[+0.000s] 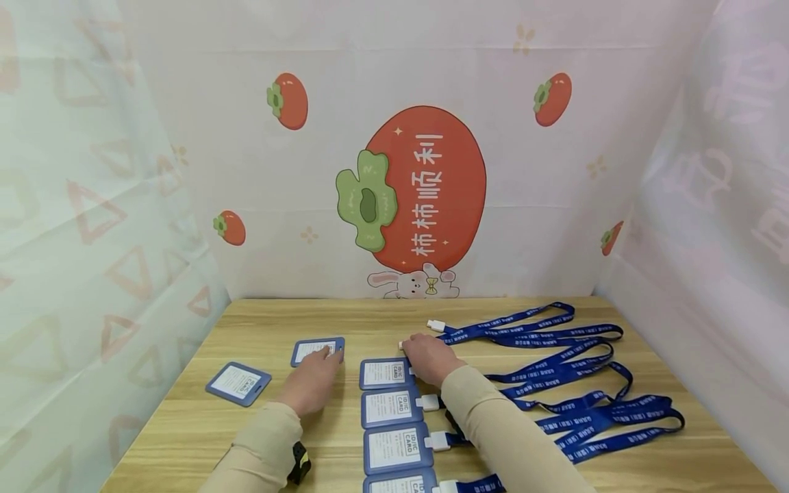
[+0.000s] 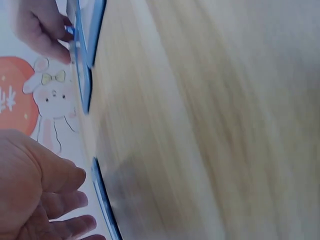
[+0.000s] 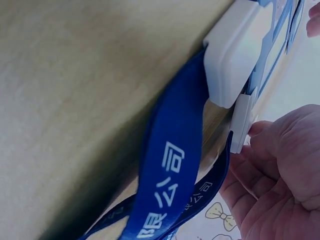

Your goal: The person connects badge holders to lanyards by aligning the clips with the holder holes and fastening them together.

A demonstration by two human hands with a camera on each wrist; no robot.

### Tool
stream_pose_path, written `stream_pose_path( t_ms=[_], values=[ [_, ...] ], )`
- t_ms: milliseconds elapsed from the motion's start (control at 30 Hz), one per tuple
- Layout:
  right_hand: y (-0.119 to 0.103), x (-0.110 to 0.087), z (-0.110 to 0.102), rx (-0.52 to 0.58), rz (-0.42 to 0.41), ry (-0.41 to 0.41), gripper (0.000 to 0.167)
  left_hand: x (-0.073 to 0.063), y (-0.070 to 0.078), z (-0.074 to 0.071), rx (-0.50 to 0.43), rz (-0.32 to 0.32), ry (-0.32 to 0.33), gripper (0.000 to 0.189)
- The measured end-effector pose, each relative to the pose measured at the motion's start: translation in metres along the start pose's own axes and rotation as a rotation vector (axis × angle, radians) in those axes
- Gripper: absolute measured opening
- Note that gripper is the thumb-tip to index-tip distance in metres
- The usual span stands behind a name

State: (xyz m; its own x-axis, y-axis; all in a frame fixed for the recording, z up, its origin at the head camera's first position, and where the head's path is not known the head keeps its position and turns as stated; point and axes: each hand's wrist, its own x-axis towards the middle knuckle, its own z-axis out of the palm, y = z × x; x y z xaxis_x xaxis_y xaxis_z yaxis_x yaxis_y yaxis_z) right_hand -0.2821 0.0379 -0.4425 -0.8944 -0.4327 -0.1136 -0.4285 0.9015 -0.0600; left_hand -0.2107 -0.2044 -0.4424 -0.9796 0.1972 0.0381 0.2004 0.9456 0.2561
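My left hand (image 1: pixel 311 380) reaches over the right end of a blue card holder (image 1: pixel 302 350) lying flat. In the left wrist view its fingers are loosely bent beside the holder's edge (image 2: pixel 103 197), and contact is unclear. My right hand (image 1: pixel 431 359) is just beyond the top of a column of blue card holders (image 1: pixel 387 374). A small white lanyard clip (image 1: pixel 401 346) sticks out from its fingertips, and the fingers hide the rest. In the right wrist view, the right hand (image 3: pixel 280 170) is behind a white clip (image 3: pixel 241 120) on a blue strap (image 3: pixel 170 165).
Another blue card holder (image 1: pixel 239 383) lies at the left. Blue lanyards (image 1: pixel 555 370) spread over the right side, one with its white clip (image 1: pixel 436 325) loose. Column holders have white clips (image 1: pixel 429 402) attached. A printed cloth wall (image 1: pixel 524 171) stands behind the wooden table (image 1: pixel 271 315).
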Motion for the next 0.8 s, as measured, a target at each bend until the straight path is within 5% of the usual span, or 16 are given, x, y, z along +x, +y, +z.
stream_pose_path(
  t_ms=[233,800],
  values=[
    [0.001,0.000,0.001,0.010,0.001,-0.003,0.035,-0.001,-0.009,-0.002,0.041,-0.063,-0.073,0.045],
    [0.001,-0.001,-0.002,-0.013,-0.013,0.000,0.036,0.009,0.003,0.002,0.032,-0.041,-0.083,0.049]
  ],
)
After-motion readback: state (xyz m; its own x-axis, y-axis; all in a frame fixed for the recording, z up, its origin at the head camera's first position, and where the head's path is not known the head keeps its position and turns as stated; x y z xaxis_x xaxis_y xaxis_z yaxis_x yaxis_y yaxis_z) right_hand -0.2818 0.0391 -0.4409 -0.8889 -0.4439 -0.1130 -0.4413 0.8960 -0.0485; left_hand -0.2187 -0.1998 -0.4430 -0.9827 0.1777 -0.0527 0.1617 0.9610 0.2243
